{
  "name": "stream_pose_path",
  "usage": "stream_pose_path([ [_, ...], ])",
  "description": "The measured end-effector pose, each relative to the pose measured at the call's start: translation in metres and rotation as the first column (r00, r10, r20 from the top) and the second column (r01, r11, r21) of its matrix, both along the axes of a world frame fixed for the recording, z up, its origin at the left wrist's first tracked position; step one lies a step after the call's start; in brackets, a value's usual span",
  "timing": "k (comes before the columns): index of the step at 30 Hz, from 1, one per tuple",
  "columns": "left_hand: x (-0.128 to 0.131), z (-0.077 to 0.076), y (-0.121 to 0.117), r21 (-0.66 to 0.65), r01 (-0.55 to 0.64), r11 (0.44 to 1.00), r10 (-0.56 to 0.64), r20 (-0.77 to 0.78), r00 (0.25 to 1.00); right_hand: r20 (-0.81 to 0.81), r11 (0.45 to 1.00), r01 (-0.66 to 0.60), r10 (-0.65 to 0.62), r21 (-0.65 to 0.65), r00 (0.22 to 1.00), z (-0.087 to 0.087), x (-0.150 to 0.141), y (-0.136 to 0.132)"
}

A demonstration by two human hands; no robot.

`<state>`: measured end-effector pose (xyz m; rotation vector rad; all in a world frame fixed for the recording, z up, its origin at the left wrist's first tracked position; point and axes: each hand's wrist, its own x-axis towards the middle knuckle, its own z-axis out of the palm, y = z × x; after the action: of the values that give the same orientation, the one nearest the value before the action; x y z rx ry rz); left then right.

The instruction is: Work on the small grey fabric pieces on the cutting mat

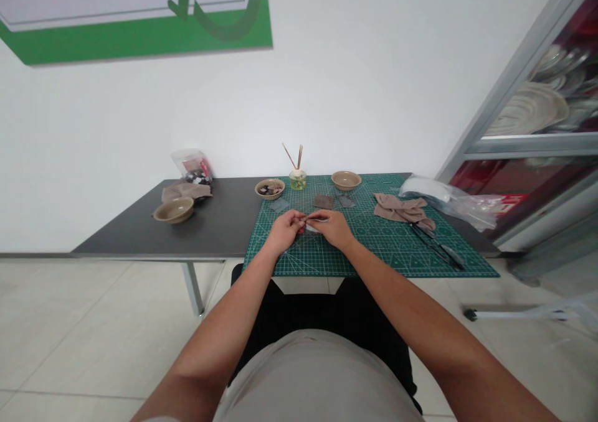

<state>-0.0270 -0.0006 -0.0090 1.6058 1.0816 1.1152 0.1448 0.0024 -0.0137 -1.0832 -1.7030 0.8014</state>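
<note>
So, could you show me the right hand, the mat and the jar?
Right hand (335,226): head view, on the back of the hand.
Mat (387,241): head view, on a bare green part to the right of the hands.
Jar (298,181): head view, on its glass body, below the sticks.

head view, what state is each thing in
Left hand, pinching the small item
Right hand, pinching it too
Small item, held, too small to identify
Cutting mat, flat, overhanging the table in front
Left bowl, upright
Middle bowl, upright, holding small pieces
Right bowl, upright
Reed diffuser, upright
Brown patch, flat
Right cloth, crumpled
Left cloth, rumpled
Right plastic bag, crumpled
</note>
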Motion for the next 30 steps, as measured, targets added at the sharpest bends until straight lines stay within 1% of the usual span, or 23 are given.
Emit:
stream_pose_path([
  [5, 0.0010, 0.0015, -0.0018, 0.018, -0.038, 0.999, 0.039, -0.030, 0.999, 0.005, 0.999, 0.010, -0.010, -0.038, 1.000, 0.0004, -0.0007, -0.0032],
  [10, 0.0012, 0.0029, -0.0019, 0.058, -0.048, 0.997, 0.054, -0.107, 0.993, 0.014, 0.999, 0.042, -0.042, 0.005, 0.999, 0.0007, -0.0010, -0.0045],
  [15, 0.0007, 0.0033, -0.0027, 0.096, -0.071, 0.993, 0.087, -0.168, 0.982, 0.122, 0.997, 0.064, -0.068, 0.037, 0.990, 0.0046, -0.0002, -0.0051],
  [19, 0.0007, 0.0020, -0.0024, 0.085, -0.070, 0.994, 0.083, -0.153, 0.985, 0.194, 0.995, 0.075, -0.086, 0.063, 0.977, 0.0078, 0.0008, -0.0056],
  [23, 0.0007, 0.0013, -0.0017, 0.070, -0.060, 0.996, 0.070, -0.152, 0.986, 0.168, 0.994, 0.040, -0.057, 0.101, 0.984, 0.0076, 0.0014, -0.0048],
  [26, 0.0000, 0.0001, -0.0015, 0.072, -0.051, 0.996, 0.062, -0.160, 0.985, 0.136, 0.996, 0.018, -0.030, 0.089, 0.990, 0.0071, 0.0020, -0.0044],
  [30, -0.0013, -0.0051, 0.0007, 0.082, -0.037, 0.996, 0.049, -0.149, 0.988, 0.129, 0.997, 0.027, -0.036, 0.069, 0.991, 0.0088, 0.0025, -0.0054],
])
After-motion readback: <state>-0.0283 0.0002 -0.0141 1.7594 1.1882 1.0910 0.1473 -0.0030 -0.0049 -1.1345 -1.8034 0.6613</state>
